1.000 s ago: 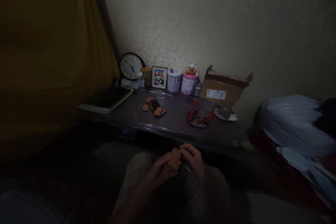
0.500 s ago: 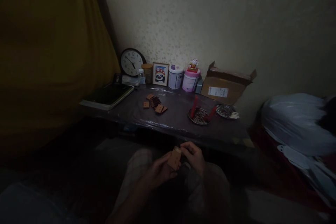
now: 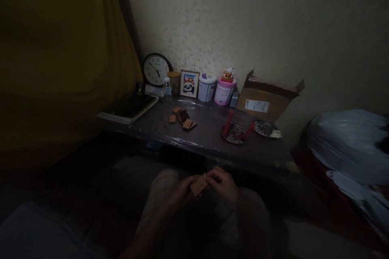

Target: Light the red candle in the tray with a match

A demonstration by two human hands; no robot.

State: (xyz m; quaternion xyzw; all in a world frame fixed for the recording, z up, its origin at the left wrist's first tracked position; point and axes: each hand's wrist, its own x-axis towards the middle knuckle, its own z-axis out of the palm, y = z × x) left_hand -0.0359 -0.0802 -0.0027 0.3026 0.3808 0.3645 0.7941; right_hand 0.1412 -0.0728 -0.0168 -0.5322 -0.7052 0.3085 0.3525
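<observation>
Over my lap, my left hand (image 3: 184, 189) is closed around a small flat tan box (image 3: 198, 186), about matchbox size, with faint dark marks on its face. The thumb lies along its upper left edge. The fingers of my right hand (image 3: 223, 183) are pinched together at the box's upper right end, touching it. What lies between those fingertips is too dark to make out. On the table ahead is a loose pile of similar tan pieces (image 3: 187, 124) and dark brown ones (image 3: 182, 116).
The plastic-covered table (image 3: 146, 127) holds a notebook (image 3: 130, 109), clock (image 3: 157, 68), panda picture (image 3: 189, 84), white tub (image 3: 207, 88), pink tub (image 3: 225, 92) and cardboard box (image 3: 264, 97). Red candles (image 3: 229, 121) stand by a plate (image 3: 234, 141) at right. A yellow curtain (image 3: 67, 56) hangs left.
The box has turned and tilted in my left hand, and its pale upper end no longer shows. My right fingers have closed in against it. The view has shifted slightly.
</observation>
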